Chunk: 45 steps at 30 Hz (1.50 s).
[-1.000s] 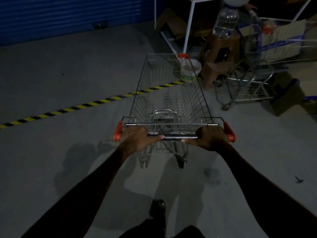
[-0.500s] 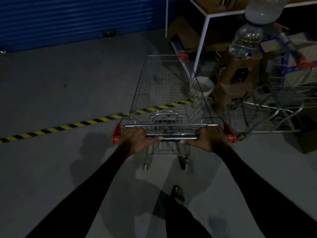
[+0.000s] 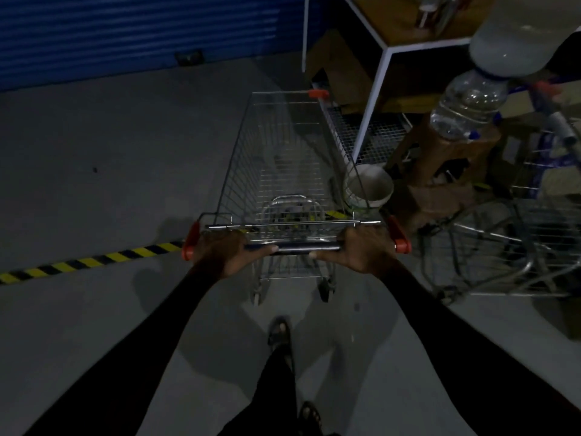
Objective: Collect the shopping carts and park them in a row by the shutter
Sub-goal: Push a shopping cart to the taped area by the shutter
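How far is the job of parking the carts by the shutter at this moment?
Done: nothing shows as parked; no cart stands in a row at the blue shutter. In hand: the left hand and right hand grip the handle of one empty cart, which is crossing the striped floor tape toward the shutter. Left: park this cart, then fetch the second cart standing among clutter on the right.

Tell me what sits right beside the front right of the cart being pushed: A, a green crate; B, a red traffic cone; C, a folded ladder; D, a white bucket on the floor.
D: a white bucket stands on the floor just right of the cart, near the striped floor tape.
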Available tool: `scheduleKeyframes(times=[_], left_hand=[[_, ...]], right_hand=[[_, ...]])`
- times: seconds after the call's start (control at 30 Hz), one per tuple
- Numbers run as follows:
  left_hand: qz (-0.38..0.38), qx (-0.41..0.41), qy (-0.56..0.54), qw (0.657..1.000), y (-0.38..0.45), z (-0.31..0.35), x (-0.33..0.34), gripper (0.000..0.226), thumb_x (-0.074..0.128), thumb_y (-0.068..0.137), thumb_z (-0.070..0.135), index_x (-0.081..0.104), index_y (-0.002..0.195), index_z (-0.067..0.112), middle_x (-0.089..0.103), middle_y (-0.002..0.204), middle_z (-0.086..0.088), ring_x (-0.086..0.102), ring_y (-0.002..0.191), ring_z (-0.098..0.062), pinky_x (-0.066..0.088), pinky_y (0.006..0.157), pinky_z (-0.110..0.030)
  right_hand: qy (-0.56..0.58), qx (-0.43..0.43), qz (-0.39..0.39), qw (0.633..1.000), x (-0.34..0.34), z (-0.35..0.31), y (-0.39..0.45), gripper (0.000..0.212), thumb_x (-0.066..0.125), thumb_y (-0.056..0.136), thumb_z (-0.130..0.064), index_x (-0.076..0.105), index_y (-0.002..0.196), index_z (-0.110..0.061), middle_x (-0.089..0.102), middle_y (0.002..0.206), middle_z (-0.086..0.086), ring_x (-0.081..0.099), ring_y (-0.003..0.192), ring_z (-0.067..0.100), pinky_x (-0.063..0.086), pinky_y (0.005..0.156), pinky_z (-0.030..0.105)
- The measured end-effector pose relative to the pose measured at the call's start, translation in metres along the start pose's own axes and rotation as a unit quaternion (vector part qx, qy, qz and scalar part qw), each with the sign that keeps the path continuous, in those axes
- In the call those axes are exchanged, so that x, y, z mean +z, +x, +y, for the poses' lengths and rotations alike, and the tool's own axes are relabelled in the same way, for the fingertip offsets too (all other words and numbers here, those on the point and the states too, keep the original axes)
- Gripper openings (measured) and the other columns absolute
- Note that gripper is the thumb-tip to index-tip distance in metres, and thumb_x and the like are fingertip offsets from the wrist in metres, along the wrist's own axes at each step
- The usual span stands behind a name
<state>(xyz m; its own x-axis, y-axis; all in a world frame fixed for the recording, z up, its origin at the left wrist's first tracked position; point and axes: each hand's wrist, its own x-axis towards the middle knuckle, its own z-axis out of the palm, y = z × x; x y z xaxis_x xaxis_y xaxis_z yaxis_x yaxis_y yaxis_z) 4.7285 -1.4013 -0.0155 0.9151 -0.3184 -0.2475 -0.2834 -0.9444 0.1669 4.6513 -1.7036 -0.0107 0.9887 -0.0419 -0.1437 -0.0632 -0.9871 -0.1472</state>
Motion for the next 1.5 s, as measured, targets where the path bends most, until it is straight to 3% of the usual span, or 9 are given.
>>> scheduleKeyframes(times=[0.17,0.37,0.5,0.6,0.87,0.97,1.17,1.33,1.5], left_hand=[[0.052,0.007,0.002,0.999,0.090,0.011,-0.024,0.100,0.023,0.067,0.111,0.078,0.084,0.029,0.075,0.080,0.005,0.069,0.079,-0.015,0.051,0.078,-0.029],[-0.011,0.027,-0.036,0.999,0.183,0.032,-0.067,0.083,0.045,0.091,0.087,0.079,0.114,0.015,0.077,0.113,-0.011,0.070,0.113,-0.030,0.043,0.091,-0.034],[-0.005,0.007,-0.031,0.999,0.242,0.029,-0.075,0.095,0.027,0.073,0.105,0.065,0.066,0.018,0.059,0.064,0.003,0.066,0.077,-0.021,0.051,0.084,-0.037],[0.019,-0.001,-0.020,1.000,0.276,0.034,-0.083,0.084,0.035,0.078,0.102,0.056,0.060,0.022,0.058,0.058,0.004,0.062,0.063,-0.014,0.043,0.062,-0.027],[0.006,-0.044,0.033,0.998,0.361,0.046,-0.099,0.091,0.025,0.075,0.105,0.057,0.061,0.021,0.057,0.066,0.003,0.071,0.084,-0.024,0.055,0.089,-0.042],[-0.007,-0.063,0.042,0.997,0.391,0.050,-0.108,0.092,0.027,0.077,0.104,0.057,0.058,0.019,0.069,0.077,-0.004,0.073,0.094,-0.027,0.053,0.088,-0.041],[-0.011,-0.110,0.024,0.994,0.434,0.047,-0.124,0.098,0.028,0.074,0.105,0.063,0.058,0.016,0.066,0.066,-0.003,0.068,0.076,-0.022,0.044,0.074,-0.035],[-0.023,-0.117,0.066,0.991,0.455,0.051,-0.132,0.097,0.029,0.083,0.100,0.070,0.066,0.014,0.066,0.069,-0.002,0.068,0.081,-0.019,0.045,0.096,-0.042],[-0.005,-0.090,0.046,0.995,0.477,0.034,-0.127,0.101,0.013,0.067,0.110,0.058,0.055,0.021,0.058,0.064,0.000,0.069,0.081,-0.025,0.056,0.090,-0.043]], right_hand=[[0.040,-0.022,0.015,0.999,-0.018,0.030,0.098,0.089,0.036,0.064,-0.110,0.073,0.116,-0.049,0.078,0.110,-0.014,0.072,0.103,0.009,0.058,0.091,0.033],[0.080,-0.057,-0.009,0.995,-0.044,0.063,0.210,0.066,0.047,0.073,-0.102,0.070,0.117,-0.058,0.073,0.110,-0.029,0.067,0.101,-0.008,0.056,0.091,0.023],[0.070,-0.086,0.011,0.994,-0.067,0.079,0.261,0.041,0.071,0.081,-0.080,0.079,0.106,-0.048,0.070,0.087,-0.028,0.064,0.081,-0.004,0.042,0.080,-0.001],[0.013,-0.073,0.043,0.996,-0.062,0.093,0.304,0.071,0.049,0.076,-0.099,0.080,0.110,-0.045,0.080,0.099,-0.011,0.073,0.094,0.009,0.057,0.088,0.026],[0.029,-0.061,-0.073,0.995,-0.099,0.115,0.398,0.125,0.024,0.046,-0.115,0.075,0.117,-0.025,0.076,0.112,0.005,0.071,0.106,0.031,0.056,0.094,0.046],[0.011,-0.102,-0.038,0.994,-0.106,0.124,0.429,0.104,0.035,0.064,-0.110,0.071,0.127,-0.035,0.073,0.131,0.001,0.067,0.122,0.027,0.051,0.101,0.041],[0.042,-0.099,-0.084,0.991,-0.101,0.135,0.495,0.102,0.029,0.059,-0.114,0.076,0.102,-0.035,0.077,0.097,-0.005,0.072,0.091,0.020,0.058,0.089,0.041],[0.012,-0.100,-0.080,0.992,-0.099,0.142,0.526,0.100,0.024,0.059,-0.114,0.072,0.078,-0.029,0.069,0.073,-0.008,0.068,0.071,0.014,0.058,0.076,0.036],[0.010,-0.115,-0.070,0.991,-0.107,0.135,0.538,0.106,0.020,0.062,-0.113,0.077,0.105,-0.035,0.076,0.093,-0.005,0.072,0.089,0.018,0.055,0.086,0.037]])
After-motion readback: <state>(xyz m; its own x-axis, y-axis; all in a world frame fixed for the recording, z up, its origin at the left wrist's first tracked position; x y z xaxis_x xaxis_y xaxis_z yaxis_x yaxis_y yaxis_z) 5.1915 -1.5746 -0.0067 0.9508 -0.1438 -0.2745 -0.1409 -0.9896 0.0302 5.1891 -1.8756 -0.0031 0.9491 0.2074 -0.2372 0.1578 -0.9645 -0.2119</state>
